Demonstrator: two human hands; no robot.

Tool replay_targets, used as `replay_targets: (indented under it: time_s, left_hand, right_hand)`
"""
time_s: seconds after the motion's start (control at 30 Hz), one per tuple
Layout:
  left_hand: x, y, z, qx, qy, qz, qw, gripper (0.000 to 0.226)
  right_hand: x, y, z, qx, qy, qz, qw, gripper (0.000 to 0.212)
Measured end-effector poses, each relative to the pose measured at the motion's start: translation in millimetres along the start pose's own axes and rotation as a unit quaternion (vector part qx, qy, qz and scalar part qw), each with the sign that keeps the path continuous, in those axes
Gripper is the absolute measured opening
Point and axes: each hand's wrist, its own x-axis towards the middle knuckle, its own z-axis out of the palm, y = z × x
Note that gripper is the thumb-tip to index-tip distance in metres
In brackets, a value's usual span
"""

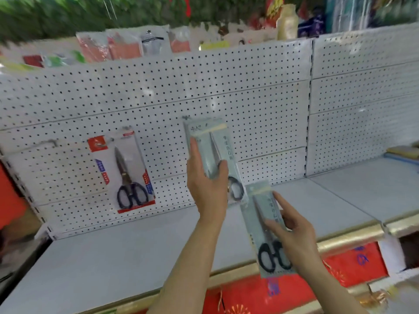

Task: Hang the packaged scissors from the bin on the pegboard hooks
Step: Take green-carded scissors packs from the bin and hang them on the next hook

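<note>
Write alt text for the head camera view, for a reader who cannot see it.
A person's left hand lifts a pale packaged pair of scissors up to a white pegboard, while the right hand holds a second matching pack lower down. To the left, a red-and-white scissors pack already hangs on the board above a bare shelf.

Pegboard [204, 91]: we recorded painted white sheet metal, matt, evenly perforated. Shelf [136, 250]: we found a smooth, pale, low-sheen surface with a glossy gold trim [353, 236] along its front edge. Hanging scissors pack [123, 171]: we noted printed card under clear glossy plastic, bright metal blades, black plastic handles. Two pale packs, upper [209, 148] and lower [265, 232]: we logged matt card sleeves behind shiny film, black plastic handles showing. Hook [48, 142]: we saw bare metal wire.
</note>
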Motion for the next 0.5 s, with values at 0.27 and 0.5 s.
replay_targets:
  time_s: [0.27, 0.5]
  left_hand:
    - [38, -18, 13, 0.057, -0.004, -0.001, 0.998, 0.084]
    - [31, -34, 19, 0.055, -0.009, 0.032, 0.998, 0.081]
  right_hand:
    - [16, -27, 3, 0.000, 0.053, -0.026, 0.998, 0.063]
    - [26, -32, -2, 0.004, 0.088, -0.034, 0.996, 0.063]
